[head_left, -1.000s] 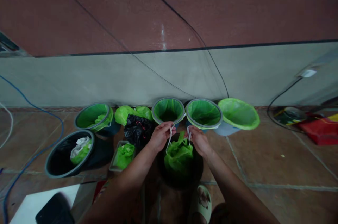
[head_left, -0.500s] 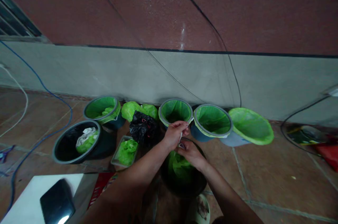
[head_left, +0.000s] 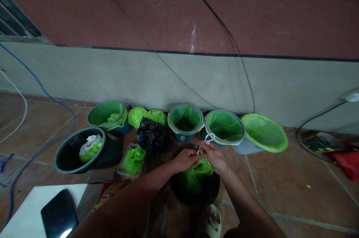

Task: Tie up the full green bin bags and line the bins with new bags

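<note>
A dark bin (head_left: 176, 193) stands on the floor in front of me with a green plastic bag (head_left: 195, 178) inside it. Above its rim, my left hand (head_left: 186, 161) is closed, its fingers pinching a white drawstring (head_left: 209, 138). My right hand (head_left: 213, 157) is closed on the same drawstring close beside it, and a loop sticks up over the fingers. The top of the green bag is gathered just below my hands. My fingertips partly hide the string where the hands meet.
Along the wall stand a left bin (head_left: 105, 114), a middle bin (head_left: 185, 119), another bin (head_left: 225, 127) and a tilted bin (head_left: 263, 133), all green-lined. A black bag (head_left: 151, 133), a small tray (head_left: 130, 161) and a black-lined bin (head_left: 80, 150) sit leftward. A phone (head_left: 59, 213) lies front left.
My hands have lowered slightly and drawn level, the right moving up and right, the left down. The white drawstring now forms a loop above my right hand.
</note>
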Available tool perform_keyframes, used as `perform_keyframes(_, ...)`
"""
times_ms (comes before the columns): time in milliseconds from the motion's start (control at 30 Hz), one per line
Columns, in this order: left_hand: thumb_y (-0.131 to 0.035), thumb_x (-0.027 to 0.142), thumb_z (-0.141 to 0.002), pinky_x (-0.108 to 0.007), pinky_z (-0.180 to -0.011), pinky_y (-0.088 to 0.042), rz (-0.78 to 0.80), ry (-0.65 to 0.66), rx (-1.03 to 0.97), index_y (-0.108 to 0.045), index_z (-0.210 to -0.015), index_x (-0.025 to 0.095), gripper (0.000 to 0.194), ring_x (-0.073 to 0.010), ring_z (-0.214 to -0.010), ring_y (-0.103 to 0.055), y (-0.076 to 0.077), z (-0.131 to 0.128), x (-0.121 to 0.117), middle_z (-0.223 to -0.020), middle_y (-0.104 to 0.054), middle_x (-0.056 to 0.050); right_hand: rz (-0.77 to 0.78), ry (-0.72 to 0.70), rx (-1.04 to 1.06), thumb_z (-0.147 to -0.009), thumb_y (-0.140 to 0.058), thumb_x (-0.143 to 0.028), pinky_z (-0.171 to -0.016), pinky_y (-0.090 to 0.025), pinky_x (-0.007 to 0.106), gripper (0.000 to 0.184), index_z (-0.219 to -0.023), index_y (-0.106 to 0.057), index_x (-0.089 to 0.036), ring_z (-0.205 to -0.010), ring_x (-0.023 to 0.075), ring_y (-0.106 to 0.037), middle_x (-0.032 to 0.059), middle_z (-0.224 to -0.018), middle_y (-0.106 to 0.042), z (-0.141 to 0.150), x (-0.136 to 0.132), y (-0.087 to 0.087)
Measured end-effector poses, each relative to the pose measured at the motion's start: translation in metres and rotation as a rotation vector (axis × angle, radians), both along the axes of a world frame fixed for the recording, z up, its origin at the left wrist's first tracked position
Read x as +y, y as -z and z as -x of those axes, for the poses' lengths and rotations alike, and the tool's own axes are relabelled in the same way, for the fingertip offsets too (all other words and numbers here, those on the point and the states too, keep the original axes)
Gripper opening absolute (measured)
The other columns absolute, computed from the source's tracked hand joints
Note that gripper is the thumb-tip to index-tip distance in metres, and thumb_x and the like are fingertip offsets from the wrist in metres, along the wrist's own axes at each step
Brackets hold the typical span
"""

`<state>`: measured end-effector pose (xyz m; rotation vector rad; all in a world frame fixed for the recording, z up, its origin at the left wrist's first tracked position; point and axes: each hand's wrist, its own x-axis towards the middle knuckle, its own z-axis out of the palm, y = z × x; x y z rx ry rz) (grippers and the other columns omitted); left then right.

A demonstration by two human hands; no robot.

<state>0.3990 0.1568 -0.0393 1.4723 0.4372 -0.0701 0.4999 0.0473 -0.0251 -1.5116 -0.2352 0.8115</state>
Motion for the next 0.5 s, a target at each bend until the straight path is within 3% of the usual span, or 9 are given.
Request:
perform_keyframes(167, -0.064, 0.031, -0.081, -0.024, -0.055, -0.037, 0.029, -0.302, 0.091, -0.067, -0.068, 0.017, 0.019, -0.0106, -0.049, -0.051, 0.004, -0.006, 0.005, -0.051, -0.059, 0.002, -0.03, 0.177, 0.028, -0.057, -0.081, -0.067, -0.037, -0.017, 0.02, 0.058, -0.085, -0.063, -0.019, -0.039, 0.0041, -0.03, -0.0089, -0.051, -0.049, -0.003, 0.001, -0.01)
perform_keyframes(233, -0.066, 0.031, -0.08, -0.023, -0.055, -0.037, 0.047, -0.349, 0.107, -0.068, -0.069, 0.016, 0.019, -0.01, -0.049, -0.05, 0.004, -0.01, 0.008, -0.052, -0.059, 0.002, -0.061, 0.192, 0.061, -0.056, -0.083, -0.066, -0.037, -0.015, 0.02, 0.059, -0.087, -0.063, -0.02, -0.038, 0.0031, -0.028, -0.0092, -0.051, -0.049, -0.001, 0.001, -0.014)
perform_keyframes(333, -0.065, 0.031, -0.081, -0.024, -0.054, -0.034, 0.008, -0.273, 0.125, -0.067, -0.067, 0.015, 0.021, -0.009, -0.049, -0.047, 0.006, -0.012, 0.007, -0.054, -0.058, 0.002, -0.118, 0.115, 0.08, -0.059, -0.083, -0.064, -0.037, -0.013, 0.02, 0.058, -0.092, -0.065, -0.019, -0.038, 0.0025, -0.027, -0.0084, -0.052, -0.051, 0.007, 0.005, -0.021)
perform_keyframes(500, -0.06, 0.022, -0.079, -0.024, -0.055, -0.029, -0.07, 0.009, -0.032, -0.059, -0.057, 0.015, 0.024, -0.0076, -0.051, -0.043, 0.011, -0.013, -0.008, -0.053, -0.053, 0.004, -0.173, -0.012, 0.208, -0.059, -0.085, -0.062, -0.038, -0.011, 0.019, 0.064, -0.1, -0.066, -0.017, -0.037, 0.0007, -0.023, -0.0068, -0.054, -0.056, 0.015, 0.012, -0.034)
